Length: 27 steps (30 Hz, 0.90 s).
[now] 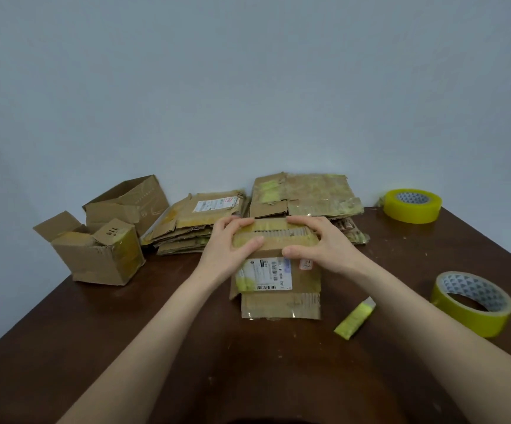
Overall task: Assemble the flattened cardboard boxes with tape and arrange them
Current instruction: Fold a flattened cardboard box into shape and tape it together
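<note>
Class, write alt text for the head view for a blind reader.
The left hand and right hand grip a labelled cardboard box on a dark table. Flattened boxes lie behind; two open boxes stand left, two yellow tape rolls right.

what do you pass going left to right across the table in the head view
small open box → larger open box → left pile of flattened cardboard → labelled box → small yellow object → far tape roll → near tape roll. The right flattened pile overlaps the labelled box, so it is left out.
</note>
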Motion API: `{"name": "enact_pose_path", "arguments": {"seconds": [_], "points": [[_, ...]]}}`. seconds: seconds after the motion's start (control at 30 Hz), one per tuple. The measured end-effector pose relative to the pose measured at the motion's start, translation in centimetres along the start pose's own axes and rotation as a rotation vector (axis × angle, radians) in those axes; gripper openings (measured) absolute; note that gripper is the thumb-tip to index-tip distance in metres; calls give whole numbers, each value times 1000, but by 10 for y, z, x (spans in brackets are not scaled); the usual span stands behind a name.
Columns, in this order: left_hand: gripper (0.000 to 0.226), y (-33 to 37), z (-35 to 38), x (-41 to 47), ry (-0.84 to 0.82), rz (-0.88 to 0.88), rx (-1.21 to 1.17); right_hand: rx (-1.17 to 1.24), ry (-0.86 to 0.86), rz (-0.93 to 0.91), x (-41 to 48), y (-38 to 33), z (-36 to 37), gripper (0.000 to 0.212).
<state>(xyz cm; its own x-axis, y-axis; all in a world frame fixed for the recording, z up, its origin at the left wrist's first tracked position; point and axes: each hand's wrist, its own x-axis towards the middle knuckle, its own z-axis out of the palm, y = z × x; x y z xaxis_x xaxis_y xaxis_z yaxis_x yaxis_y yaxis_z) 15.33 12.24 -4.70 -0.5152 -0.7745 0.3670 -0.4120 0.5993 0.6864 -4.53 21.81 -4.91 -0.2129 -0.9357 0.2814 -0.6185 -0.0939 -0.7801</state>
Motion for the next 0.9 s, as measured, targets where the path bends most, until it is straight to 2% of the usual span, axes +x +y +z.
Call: {"name": "enact_pose_path", "arguments": {"seconds": [0.07,0.2,0.33,0.43,0.53,0.63,0.73,0.9], "points": [[49,5,0,2,-26,20,12,-48,3,18,-5,2,-4,70],[65,-3,14,-5,-159,-47,88,-187,-60,36,-13,16,8,87],[88,-2,19,-3,-238,-97,64,-17,-40,69,-10,19,8,79],[87,3,15,3,-224,-113,39,27,4,87,-5,17,3,73],[81,3,8,-1,-271,-114,80,-21,-81,98,-8,19,2,73],[85,2,2,-7,-318,-70,235,-100,-142,100,-17,19,4,76],[91,12,6,-8,-334,41,588,-154,-125,80,-19,17,8,75],[82,23,26,-14,-301,11,633,-231,-147,71,-16,10,12,67]]}}
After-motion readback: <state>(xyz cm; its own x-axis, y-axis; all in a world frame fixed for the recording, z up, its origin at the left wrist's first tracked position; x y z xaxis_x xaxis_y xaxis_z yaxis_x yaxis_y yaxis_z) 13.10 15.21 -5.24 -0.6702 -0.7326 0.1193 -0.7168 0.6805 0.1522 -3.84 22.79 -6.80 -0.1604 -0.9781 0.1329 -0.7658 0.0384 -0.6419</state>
